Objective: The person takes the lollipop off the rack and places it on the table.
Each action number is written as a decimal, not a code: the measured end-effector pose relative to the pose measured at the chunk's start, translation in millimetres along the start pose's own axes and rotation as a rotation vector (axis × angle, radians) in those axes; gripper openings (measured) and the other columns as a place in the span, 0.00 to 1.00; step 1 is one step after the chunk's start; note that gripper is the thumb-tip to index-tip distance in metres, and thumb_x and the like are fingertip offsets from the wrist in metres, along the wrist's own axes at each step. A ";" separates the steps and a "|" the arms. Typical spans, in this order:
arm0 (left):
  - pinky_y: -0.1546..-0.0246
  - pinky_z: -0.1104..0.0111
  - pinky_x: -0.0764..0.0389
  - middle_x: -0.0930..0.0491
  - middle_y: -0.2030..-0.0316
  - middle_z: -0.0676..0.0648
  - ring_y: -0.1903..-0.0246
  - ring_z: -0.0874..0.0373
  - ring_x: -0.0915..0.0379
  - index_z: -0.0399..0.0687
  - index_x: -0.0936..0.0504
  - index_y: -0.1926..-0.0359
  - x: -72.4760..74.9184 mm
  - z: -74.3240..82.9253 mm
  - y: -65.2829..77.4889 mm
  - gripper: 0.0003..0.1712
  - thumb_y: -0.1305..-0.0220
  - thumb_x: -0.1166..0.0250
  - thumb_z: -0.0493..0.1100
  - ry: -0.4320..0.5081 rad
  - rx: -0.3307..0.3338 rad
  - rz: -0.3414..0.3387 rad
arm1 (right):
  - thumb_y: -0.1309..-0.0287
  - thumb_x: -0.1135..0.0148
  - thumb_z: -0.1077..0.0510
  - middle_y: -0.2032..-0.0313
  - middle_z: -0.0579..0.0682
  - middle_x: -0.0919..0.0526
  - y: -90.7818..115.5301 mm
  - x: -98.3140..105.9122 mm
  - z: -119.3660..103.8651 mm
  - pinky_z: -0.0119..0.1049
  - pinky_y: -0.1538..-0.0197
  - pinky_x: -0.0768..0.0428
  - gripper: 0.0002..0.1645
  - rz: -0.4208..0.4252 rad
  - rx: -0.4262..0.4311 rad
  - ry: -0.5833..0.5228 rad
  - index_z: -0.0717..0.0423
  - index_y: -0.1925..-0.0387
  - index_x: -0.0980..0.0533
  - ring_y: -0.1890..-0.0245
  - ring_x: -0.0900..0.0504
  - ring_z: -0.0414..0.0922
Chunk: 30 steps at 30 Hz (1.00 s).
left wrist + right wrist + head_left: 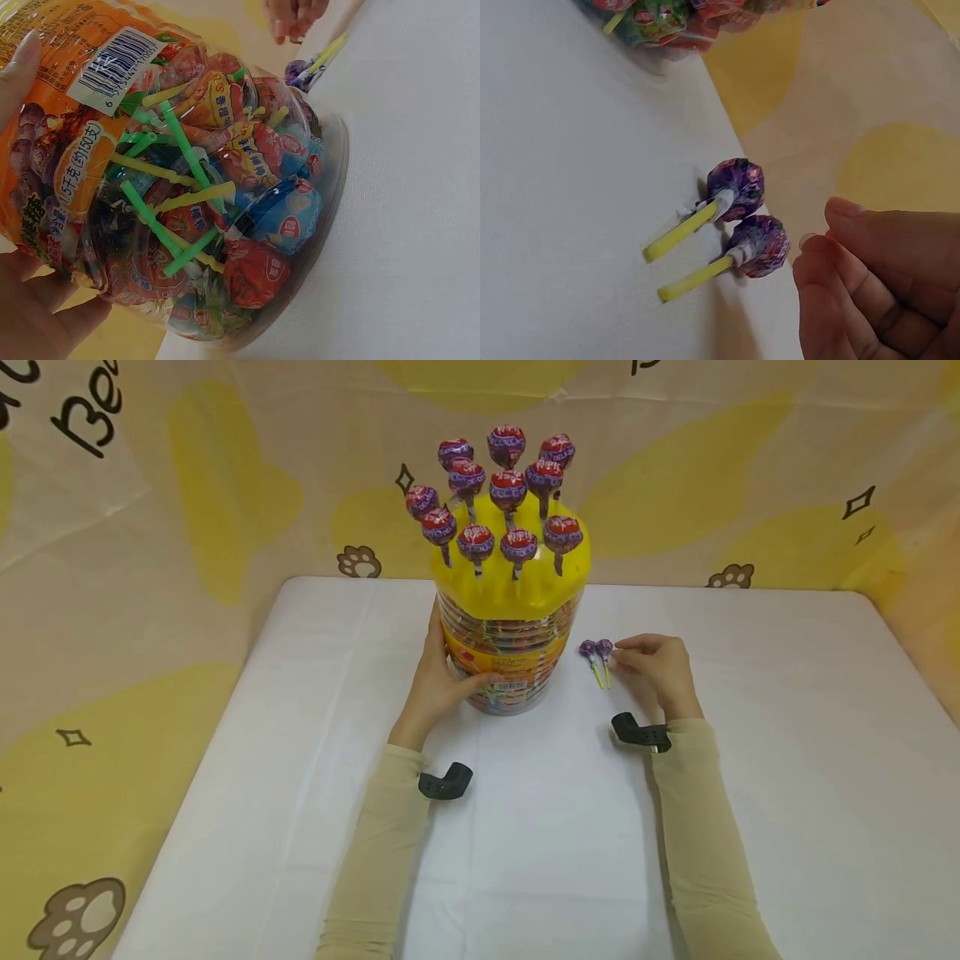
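My left hand grips the side of a big clear plastic lollipop jar, thumb across its orange label near the barcode. In the left wrist view, wrapped lollipops with green and yellow sticks fill the jar. Its yellow lid carries several upright lollipops in red and purple wrappers. Right of the jar, two purple-wrapped lollipops with yellow sticks lie side by side on the table. Just beside their heads is my right hand, its fingers loosely bent and nothing between thumb and fingertips.
A white cloth covers the table. Behind it and at the sides hangs a beige and yellow printed backdrop. Each wrist wears a black camera band, the left one low in front of the jar.
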<state>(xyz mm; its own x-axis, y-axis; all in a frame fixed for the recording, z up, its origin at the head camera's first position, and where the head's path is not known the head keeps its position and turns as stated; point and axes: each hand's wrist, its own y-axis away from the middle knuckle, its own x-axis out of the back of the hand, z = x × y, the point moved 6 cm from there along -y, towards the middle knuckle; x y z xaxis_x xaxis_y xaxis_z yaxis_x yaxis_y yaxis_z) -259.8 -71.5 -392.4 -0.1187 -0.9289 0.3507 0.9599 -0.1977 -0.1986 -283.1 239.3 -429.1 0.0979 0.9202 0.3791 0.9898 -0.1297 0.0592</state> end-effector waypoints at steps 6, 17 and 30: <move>0.30 0.55 0.51 0.55 0.28 0.51 0.30 0.54 0.54 0.62 0.70 0.26 0.4 -0.2 -0.3 0.68 0.51 0.25 0.42 0.001 -0.012 0.001 | 0.43 0.37 0.64 0.70 0.45 0.16 6.7 0.0 -23.9 0.25 0.65 0.18 0.17 0.020 0.097 -0.087 0.77 0.57 0.23 0.73 0.18 0.35; 0.30 0.56 0.50 0.55 0.27 0.50 0.30 0.54 0.54 0.62 0.69 0.26 -0.1 0.6 -1.3 0.68 0.51 0.25 0.42 -0.002 -0.012 0.000 | 0.45 0.33 0.60 0.70 0.43 0.16 32.7 6.5 -77.6 0.25 0.61 0.19 0.17 0.099 0.223 -0.121 0.70 0.58 0.20 0.72 0.17 0.39; 0.31 0.56 0.49 0.54 0.28 0.49 0.31 0.53 0.52 0.60 0.69 0.26 0.0 0.5 -1.5 0.68 0.51 0.25 0.42 -0.003 -0.036 0.006 | 0.54 0.30 0.71 0.71 0.54 0.15 78.2 7.4 -136.3 0.31 0.60 0.17 0.12 0.158 0.445 -0.517 0.74 0.65 0.19 0.71 0.18 0.48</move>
<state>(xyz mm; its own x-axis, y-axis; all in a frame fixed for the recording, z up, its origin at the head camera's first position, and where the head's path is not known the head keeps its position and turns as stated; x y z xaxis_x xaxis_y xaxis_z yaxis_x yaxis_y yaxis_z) -261.1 -71.1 -391.6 -0.1124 -0.9293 0.3518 0.9508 -0.2035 -0.2338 -219.0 185.6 -295.8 0.1716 0.9748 -0.1426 0.8974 -0.2144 -0.3857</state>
